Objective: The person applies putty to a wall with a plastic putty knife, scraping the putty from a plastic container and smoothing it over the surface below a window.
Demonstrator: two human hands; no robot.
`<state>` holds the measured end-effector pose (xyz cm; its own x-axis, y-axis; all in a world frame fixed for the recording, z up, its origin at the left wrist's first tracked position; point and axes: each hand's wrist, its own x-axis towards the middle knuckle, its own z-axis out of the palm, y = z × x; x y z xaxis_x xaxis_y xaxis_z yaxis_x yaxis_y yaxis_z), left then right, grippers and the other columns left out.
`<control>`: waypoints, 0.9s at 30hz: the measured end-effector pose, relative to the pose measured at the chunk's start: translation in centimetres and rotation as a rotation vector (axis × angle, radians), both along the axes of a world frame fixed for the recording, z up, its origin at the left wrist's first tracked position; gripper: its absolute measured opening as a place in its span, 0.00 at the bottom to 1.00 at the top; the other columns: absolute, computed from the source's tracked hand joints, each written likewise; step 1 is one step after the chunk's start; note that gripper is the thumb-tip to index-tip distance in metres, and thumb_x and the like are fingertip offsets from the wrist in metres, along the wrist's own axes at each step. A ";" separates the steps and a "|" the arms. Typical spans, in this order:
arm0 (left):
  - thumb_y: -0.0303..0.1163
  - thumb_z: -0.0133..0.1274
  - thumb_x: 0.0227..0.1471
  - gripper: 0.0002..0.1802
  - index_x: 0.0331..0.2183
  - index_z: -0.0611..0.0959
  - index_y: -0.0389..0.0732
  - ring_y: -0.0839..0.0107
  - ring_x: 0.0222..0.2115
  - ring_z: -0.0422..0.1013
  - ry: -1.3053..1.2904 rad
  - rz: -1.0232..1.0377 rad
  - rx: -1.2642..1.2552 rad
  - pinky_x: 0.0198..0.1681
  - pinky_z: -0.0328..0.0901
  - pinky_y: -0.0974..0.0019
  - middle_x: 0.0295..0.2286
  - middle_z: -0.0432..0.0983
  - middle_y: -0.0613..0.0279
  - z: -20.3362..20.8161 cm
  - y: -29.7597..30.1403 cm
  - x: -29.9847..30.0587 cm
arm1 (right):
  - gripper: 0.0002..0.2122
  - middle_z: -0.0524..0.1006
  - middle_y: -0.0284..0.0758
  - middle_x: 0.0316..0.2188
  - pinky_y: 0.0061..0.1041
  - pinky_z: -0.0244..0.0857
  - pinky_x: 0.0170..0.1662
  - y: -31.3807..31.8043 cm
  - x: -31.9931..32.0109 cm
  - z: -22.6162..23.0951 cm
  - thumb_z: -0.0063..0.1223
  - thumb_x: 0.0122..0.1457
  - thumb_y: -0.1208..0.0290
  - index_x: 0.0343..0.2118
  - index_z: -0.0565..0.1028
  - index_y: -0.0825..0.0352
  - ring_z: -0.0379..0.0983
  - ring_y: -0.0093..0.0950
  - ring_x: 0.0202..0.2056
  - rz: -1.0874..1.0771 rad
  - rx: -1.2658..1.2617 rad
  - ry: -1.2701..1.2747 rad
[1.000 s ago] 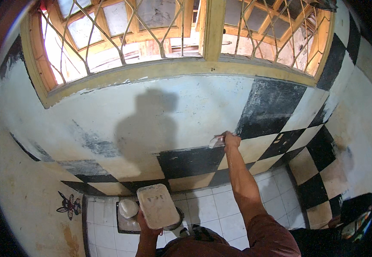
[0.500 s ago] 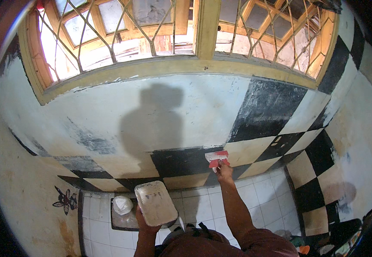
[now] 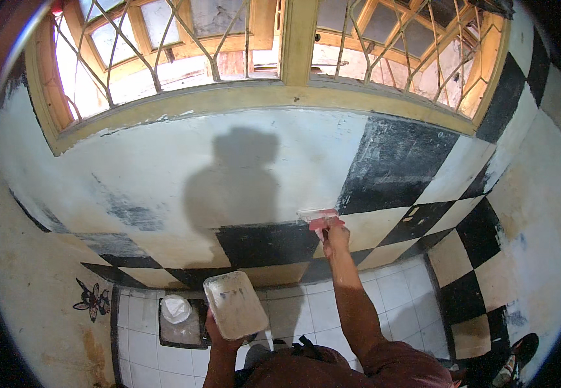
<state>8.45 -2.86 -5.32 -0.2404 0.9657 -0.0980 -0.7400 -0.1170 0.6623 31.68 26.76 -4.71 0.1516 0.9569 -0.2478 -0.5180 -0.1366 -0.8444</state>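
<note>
1. Red and pale, the scraper (image 3: 319, 217) shows in the head view at the wall (image 3: 151, 136), by the upper right corner of the black square (image 3: 261, 246); half a second ago it lay lower, over the dark paint near that corner; it has since come up to the square's top edge.
2. Right hand (image 3: 337, 238) is closed on the scraper's handle from below; the broad blade now reaches onto the white stretch above the square and looks more edge-on; how hard it presses, if it does, cannot be told.
3. Left hand (image 3: 224, 339) grips the shallow tray (image 3: 226, 278) by its left side, near the lower corner, most fingers hidden; the tray has hardly moved in view, its inside up, with a pale coat and a few dark marks.
4. By my judgement, the change brings the work onto the border of white and black; the coated tray, held well apart from the blade, looks like the supply.
5. Beyond the tray's left edge, a dark-edged panel (image 3: 183, 333) lies on the tiled floor (image 3: 141, 349), bearing a white bundle (image 3: 177, 309) toward its upper edge.
</note>
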 end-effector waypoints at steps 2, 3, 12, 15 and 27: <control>0.53 0.44 0.54 0.31 0.53 0.67 0.42 0.58 0.48 0.68 0.011 -0.004 0.043 0.49 0.68 0.50 0.49 0.68 0.54 0.6 0.3 0.2 | 0.04 0.76 0.33 0.31 0.26 0.72 0.29 -2.6 -0.5 -0.2 0.51 0.56 0.77 0.35 0.75 0.68 0.74 0.25 0.31 -0.044 -0.033 0.039; 0.51 0.44 0.54 0.30 0.52 0.67 0.42 0.59 0.48 0.69 -0.066 -0.016 0.053 0.48 0.68 0.50 0.49 0.68 0.54 1.2 0.6 0.5 | 0.04 0.76 0.33 0.31 0.26 0.72 0.29 -3.1 0.0 -1.3 0.51 0.56 0.77 0.35 0.75 0.68 0.74 0.25 0.31 -0.048 -0.027 0.038; 0.40 0.46 0.55 0.24 0.51 0.67 0.39 0.62 0.44 0.72 -0.030 0.036 0.006 0.44 0.72 0.56 0.46 0.71 0.53 1.8 0.2 -0.4 | 0.05 0.76 0.34 0.30 0.23 0.69 0.22 -3.6 -3.7 -7.8 0.51 0.56 0.78 0.35 0.73 0.66 0.73 0.25 0.27 0.002 -0.145 0.229; 0.39 0.50 0.54 0.24 0.50 0.69 0.39 0.61 0.41 0.74 -0.416 0.074 -0.032 0.42 0.73 0.59 0.44 0.73 0.55 2.6 -0.6 -1.0 | 0.02 0.76 0.36 0.28 0.22 0.68 0.21 -2.6 -5.6 -6.9 0.48 0.57 0.78 0.32 0.72 0.68 0.73 0.25 0.25 0.022 -0.038 0.237; 0.50 0.32 0.57 0.29 0.52 0.69 0.43 0.55 0.45 0.71 -0.341 0.016 -0.040 0.47 0.68 0.48 0.46 0.72 0.55 2.5 -1.3 -5.0 | 0.08 0.74 0.35 0.31 0.24 0.65 0.22 -6.8 -9.5 3.9 0.41 0.56 0.83 0.35 0.72 0.69 0.73 0.28 0.29 0.269 0.030 0.133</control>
